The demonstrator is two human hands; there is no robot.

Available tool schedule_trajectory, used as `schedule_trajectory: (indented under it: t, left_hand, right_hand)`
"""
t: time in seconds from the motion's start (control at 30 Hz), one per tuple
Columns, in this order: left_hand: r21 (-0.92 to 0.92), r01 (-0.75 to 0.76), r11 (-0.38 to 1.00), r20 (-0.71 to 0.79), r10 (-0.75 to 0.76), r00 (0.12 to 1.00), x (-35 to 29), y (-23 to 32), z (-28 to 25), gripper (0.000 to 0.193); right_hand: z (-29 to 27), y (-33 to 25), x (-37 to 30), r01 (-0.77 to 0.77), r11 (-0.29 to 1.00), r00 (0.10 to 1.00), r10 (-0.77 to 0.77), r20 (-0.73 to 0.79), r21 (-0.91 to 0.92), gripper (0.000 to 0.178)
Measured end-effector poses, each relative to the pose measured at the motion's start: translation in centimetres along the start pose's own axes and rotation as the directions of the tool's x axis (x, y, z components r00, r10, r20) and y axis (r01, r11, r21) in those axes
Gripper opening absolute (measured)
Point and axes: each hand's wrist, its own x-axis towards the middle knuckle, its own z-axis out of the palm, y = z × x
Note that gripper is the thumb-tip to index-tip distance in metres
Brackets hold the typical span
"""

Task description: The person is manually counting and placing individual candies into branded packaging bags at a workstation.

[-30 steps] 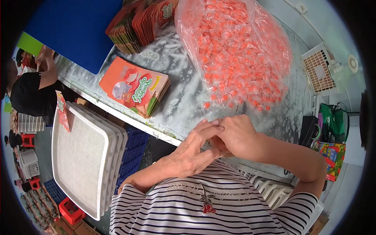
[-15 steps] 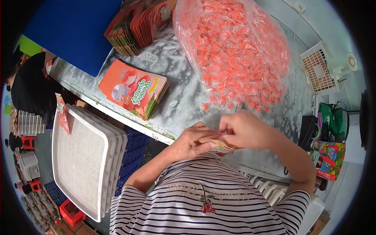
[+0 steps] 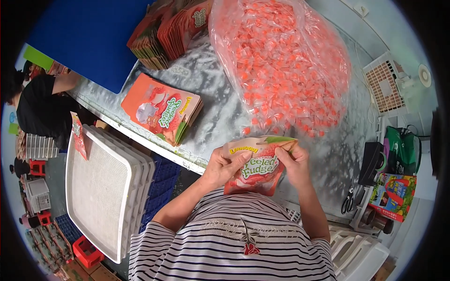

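A red and cream candy pouch [image 3: 260, 166] is held up in front of my chest, its printed face toward me. My left hand [image 3: 221, 167] grips its left side, thumb on the front. On the other edge, near the top corner, my right hand [image 3: 295, 161] pinches it between thumb and fingers. Beyond the pouch lies a big clear plastic bag [image 3: 286, 61] full of small wrapped orange-red candies, some spilling at its mouth. To the left rests a stack of flat matching pouches [image 3: 159, 110]. What is inside the held pouch is hidden.
More pouch bundles [image 3: 173, 35] stand at the back beside a blue board [image 3: 89, 42]. White mesh trays [image 3: 101, 187] are stacked left of the table, a red packet [image 3: 78, 136] on their edge. Scissors [image 3: 348, 201] hang at right. A person in black [image 3: 40, 110] sits at far left.
My right hand has drawn back from over the pouch's mouth to its right edge. The pouch has been raised and turned so its front shows. The person at left has shifted.
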Motion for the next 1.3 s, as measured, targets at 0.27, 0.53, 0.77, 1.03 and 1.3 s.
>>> schedule_trajectory:
  t: [0.27,0.53,0.77,1.03,1.3]
  left_hand:
    - [-0.049,-0.073,0.996,-0.109,0.067,0.992,-0.1,-0.6,0.3,0.022]
    - [-0.028,-0.041,0.999,-0.04,0.04,0.998,0.2,-0.4,0.6,0.031]
    - [0.025,-0.016,1.0,-0.058,0.018,0.998,0.5,-0.6,-0.3,0.032]
    - [0.252,-0.177,0.951,-0.564,0.293,0.772,-1.3,-1.7,-3.9,0.088]
    - [-0.644,-0.44,0.626,-0.539,0.037,0.842,-6.2,0.5,-10.7,0.057]
  right_hand:
    - [-0.3,0.4,-0.5,0.104,0.994,0.994,-0.104,-0.011,-0.01,0.008]
    - [0.9,0.1,-0.4,-0.076,0.985,0.997,0.075,0.009,0.158,0.006]
    - [0.9,0.7,-0.2,0.005,1.0,0.99,-0.006,-0.139,-0.012,0.009]
    - [6.2,-2.8,3.4,0.132,0.92,0.965,-0.035,-0.26,0.368,0.026]
    - [17.6,-5.2,3.9,0.011,0.883,0.983,-0.095,0.156,0.47,0.018]
